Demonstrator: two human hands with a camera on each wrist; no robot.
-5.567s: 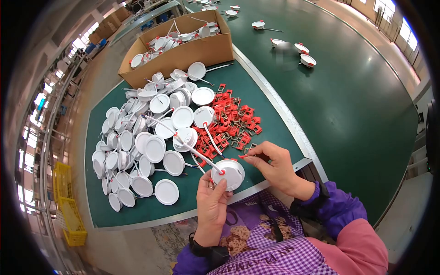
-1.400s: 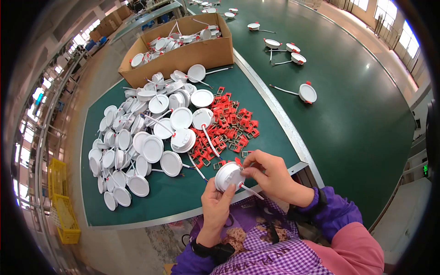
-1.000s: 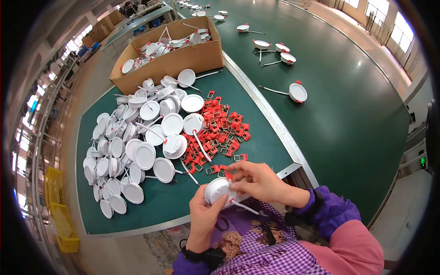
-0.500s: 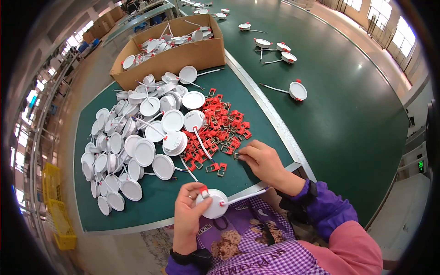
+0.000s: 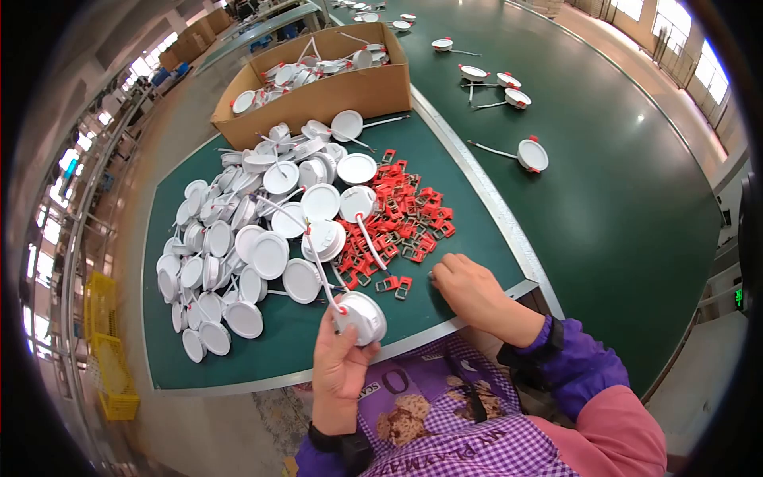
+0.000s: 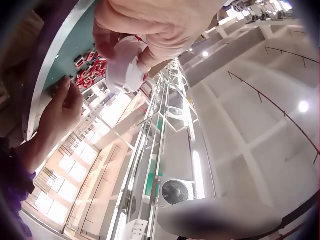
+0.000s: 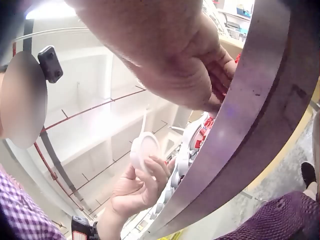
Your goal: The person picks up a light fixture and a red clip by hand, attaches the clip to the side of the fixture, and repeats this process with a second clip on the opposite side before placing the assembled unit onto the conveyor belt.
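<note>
My left hand (image 5: pixel 342 366) grips a round white downlight (image 5: pixel 363 318) by its edge above the table's front edge. Its white cord rises from a red grommet and overlaps the pile. In the left wrist view the downlight (image 6: pixel 125 65) sits between thumb and fingers. My right hand (image 5: pixel 473 294) is low over the green table, fingers curled inward; a small grey bit of a spring clip (image 5: pixel 431 275) shows at its fingertips, the rest hidden. Two loose red clips (image 5: pixel 404 287) lie left of it, before a heap of red clips (image 5: pixel 397 211).
A large pile of white downlights (image 5: pixel 238 230) covers the table's left side. Behind stands a cardboard box (image 5: pixel 318 99) full of more. Beyond a metal rail (image 5: pixel 477 183), several downlights with red clips, one (image 5: pixel 532 154) nearest, lie on a wide green surface.
Both hands were at the downlight, a red clip at its edge; then the right hand left it for the table. The left hand has turned the downlight. Another downlight appeared beyond the rail.
</note>
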